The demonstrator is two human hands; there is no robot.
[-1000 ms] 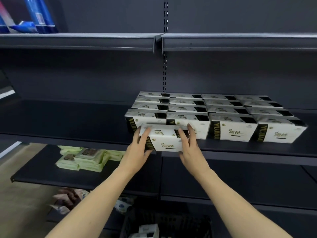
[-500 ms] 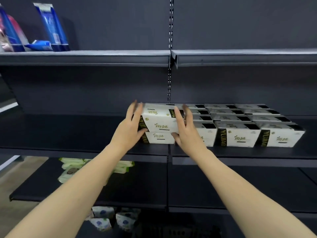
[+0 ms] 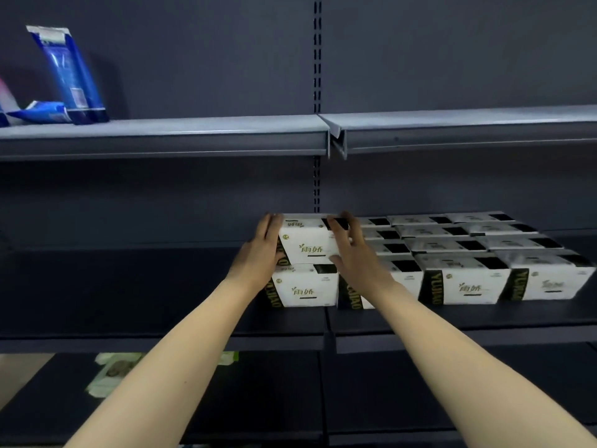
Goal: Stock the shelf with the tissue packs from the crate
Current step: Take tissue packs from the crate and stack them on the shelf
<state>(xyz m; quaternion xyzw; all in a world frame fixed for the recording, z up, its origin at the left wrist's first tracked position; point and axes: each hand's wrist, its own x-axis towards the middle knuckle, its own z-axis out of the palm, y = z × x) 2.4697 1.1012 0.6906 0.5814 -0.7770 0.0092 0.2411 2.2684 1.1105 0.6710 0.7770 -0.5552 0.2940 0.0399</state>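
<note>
Since a second ago the tissue pack (image 3: 308, 242) has risen from the shelf (image 3: 161, 286) edge onto the front-left pack (image 3: 303, 289), starting a second layer. Left hand (image 3: 260, 257) and right hand (image 3: 353, 253) grip its ends; release pending.

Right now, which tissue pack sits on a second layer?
The tissue pack held between left hand and right hand, atop the leftmost front pack. All others lie single-layer.
</note>
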